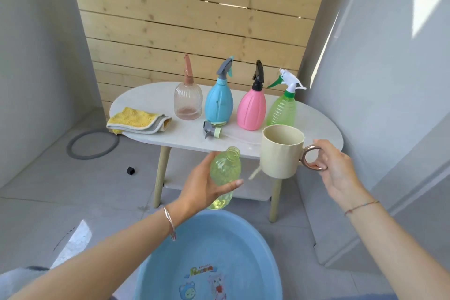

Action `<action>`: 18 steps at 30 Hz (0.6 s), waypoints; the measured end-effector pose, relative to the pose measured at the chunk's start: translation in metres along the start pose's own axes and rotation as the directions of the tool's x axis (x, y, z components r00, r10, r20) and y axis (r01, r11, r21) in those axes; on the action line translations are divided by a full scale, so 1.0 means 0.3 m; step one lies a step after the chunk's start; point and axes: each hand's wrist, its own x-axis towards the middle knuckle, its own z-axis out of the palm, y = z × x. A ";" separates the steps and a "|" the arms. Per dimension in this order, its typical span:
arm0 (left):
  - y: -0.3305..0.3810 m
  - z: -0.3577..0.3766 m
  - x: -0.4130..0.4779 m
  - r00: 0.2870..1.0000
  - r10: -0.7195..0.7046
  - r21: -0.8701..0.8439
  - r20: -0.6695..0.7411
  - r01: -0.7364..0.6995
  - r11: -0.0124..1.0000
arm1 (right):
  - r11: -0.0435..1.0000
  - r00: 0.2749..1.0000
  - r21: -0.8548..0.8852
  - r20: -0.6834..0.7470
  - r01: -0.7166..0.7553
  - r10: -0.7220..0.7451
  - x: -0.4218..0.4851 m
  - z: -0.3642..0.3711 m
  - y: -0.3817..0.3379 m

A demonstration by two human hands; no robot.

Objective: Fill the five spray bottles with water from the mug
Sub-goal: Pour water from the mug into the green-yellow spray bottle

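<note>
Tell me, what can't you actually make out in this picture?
All from the head view:
the mug in the right hand: its own wall hides the bottom, so any water is unseen.
the blue bottle and pink bottle: opaque walls hide their fill.
the basin: cut off by the bottom edge.
the open bottle: the left hand covers its middle.

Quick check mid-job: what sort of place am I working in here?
Probably a home balcony or utility corner: slatted wood wall, grey tiled floor, and a blue basin.
</note>
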 end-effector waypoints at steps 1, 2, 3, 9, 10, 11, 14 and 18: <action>0.019 -0.003 0.029 1.000 0.007 -0.009 -0.001 -0.007 1.000 | 1.000 0.999 0.021 -0.049 0.001 0.000 0.033 -0.015 -0.012; 0.025 -0.007 0.042 1.000 0.010 -0.024 0.000 -0.010 1.000 | 0.999 0.996 0.034 -0.093 -0.001 0.004 0.059 -0.026 -0.010; 0.035 -0.004 0.069 1.000 0.019 -0.032 -0.001 -0.019 0.999 | 0.999 0.990 0.045 -0.142 0.004 0.003 0.089 -0.042 -0.019; 0.084 0.031 0.144 0.996 0.048 -0.145 -0.073 -0.058 0.988 | 0.997 0.933 0.069 -0.360 0.031 -0.004 0.202 -0.092 0.020; 0.091 0.040 0.156 0.995 0.051 -0.180 -0.087 -0.066 0.982 | 0.997 0.928 0.071 -0.372 0.034 -0.005 0.212 -0.091 0.026; 0.095 0.046 0.165 0.994 0.054 -0.198 -0.097 -0.073 0.977 | 0.997 0.925 0.067 -0.380 0.028 0.000 0.217 -0.087 0.032; 0.109 0.067 0.196 0.991 0.069 -0.229 -0.113 -0.094 0.969 | 0.998 0.918 0.065 -0.396 0.012 0.015 0.242 -0.085 0.046; 0.113 0.088 0.217 0.988 0.086 -0.179 -0.131 -0.109 0.978 | 0.997 0.928 0.072 -0.372 -0.010 0.036 0.265 -0.079 0.073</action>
